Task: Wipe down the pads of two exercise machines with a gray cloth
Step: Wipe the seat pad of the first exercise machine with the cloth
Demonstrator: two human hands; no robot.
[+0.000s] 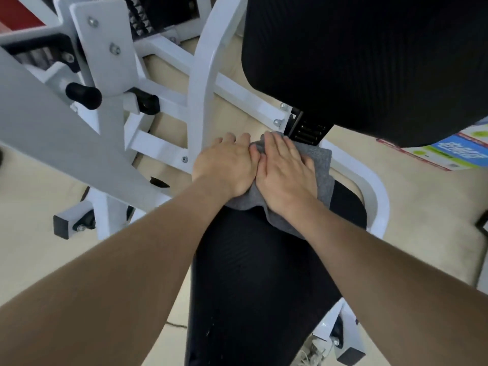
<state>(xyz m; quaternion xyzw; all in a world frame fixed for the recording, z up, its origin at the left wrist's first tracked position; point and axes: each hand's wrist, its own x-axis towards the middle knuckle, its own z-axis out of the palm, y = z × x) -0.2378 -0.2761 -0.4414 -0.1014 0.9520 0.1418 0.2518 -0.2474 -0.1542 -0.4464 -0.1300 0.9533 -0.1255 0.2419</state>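
Nearest to us, two bare forearms reach forward over a long black seat pad with a fine ribbed vinyl surface [258,273]. It is narrow and rounded along its sides. Below its right edge we glimpse a pale laced shoe [314,350] on the smooth beige floor [422,220].

At the far end of the seat pad lies the gray cloth of soft, felt-like fabric [320,165], rumpled, with one corner hanging toward us. The right hand [285,170] lies flat on it, fingers straight and together, pressing and gripping nothing. The left hand [224,165] sits just beside it, touching it. Its heel is on the cloth's edge and its fingers are stretched forward, clasping nothing.

Beyond the hands we see the white painted steel frame of square and curved tubes [203,83], bolted at the joints, with a glossy black cylindrical knob [83,95] at left. Above right rises a broad black back pad with the same ribbed texture and rounded corners [369,62].

Farther right, on the floor, sits a flat cardboard box printed in blue, green and red [454,151]. We cannot read its lettering.
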